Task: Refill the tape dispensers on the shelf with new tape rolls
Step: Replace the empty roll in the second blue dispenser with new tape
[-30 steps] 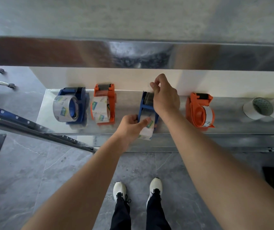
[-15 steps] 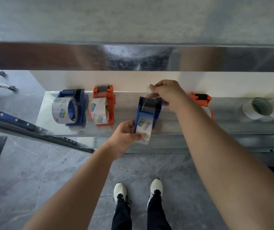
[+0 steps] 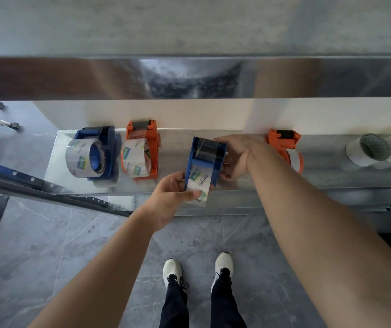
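Observation:
A blue tape dispenser (image 3: 207,153) with a clear tape roll (image 3: 199,183) in it is held at the front edge of the steel shelf (image 3: 175,147). My left hand (image 3: 173,195) grips its near end, thumb on the roll. My right hand (image 3: 236,157) grips its right side near the cutter. On the shelf at left stand another blue dispenser (image 3: 97,157) and an orange dispenser (image 3: 143,150), both with rolls. A second orange dispenser (image 3: 284,143) lies right of my right forearm, partly hidden.
Two white tape rolls (image 3: 369,150) lie on the shelf at far right. A steel shelf above overhangs the back. A blue-and-steel rail (image 3: 47,185) runs diagonally at left below the shelf. Grey tiled floor and my white shoes (image 3: 199,268) are below.
The dispenser has come toward me to the shelf's front edge. My right hand left the tape end at the cutter and now holds the dispenser's right side.

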`<state>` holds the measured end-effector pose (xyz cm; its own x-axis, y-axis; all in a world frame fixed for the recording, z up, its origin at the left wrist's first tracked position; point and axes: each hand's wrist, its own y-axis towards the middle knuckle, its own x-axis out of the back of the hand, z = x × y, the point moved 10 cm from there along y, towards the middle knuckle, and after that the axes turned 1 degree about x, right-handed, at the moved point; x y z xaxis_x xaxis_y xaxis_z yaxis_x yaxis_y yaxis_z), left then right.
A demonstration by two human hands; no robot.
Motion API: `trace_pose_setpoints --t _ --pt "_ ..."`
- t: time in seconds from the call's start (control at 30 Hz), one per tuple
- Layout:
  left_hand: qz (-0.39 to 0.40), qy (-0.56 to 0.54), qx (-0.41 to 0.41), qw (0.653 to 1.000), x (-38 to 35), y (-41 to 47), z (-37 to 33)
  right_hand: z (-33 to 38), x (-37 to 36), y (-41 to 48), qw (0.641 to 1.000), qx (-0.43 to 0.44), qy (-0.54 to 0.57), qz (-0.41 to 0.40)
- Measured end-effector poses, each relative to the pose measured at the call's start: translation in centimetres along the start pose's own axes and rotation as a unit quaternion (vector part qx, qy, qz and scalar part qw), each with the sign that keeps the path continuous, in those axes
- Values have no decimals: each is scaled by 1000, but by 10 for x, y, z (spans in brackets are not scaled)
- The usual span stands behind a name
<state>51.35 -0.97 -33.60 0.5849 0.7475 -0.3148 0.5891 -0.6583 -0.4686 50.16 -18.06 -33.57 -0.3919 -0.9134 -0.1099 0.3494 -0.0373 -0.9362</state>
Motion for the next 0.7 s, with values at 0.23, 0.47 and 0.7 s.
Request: trace_pose_setpoints --t 0.23,0.47,0.7 --pt "-14 -15 1 1000 6 -3 8 14 -12 4 995 43 -37 84" --pt "-35 -37 -9 999 7 1 -1 36 -10 9 974 204 13 93" --pt "-129 -63 -4 990 15 7 -18 45 0 16 946 320 43 12"
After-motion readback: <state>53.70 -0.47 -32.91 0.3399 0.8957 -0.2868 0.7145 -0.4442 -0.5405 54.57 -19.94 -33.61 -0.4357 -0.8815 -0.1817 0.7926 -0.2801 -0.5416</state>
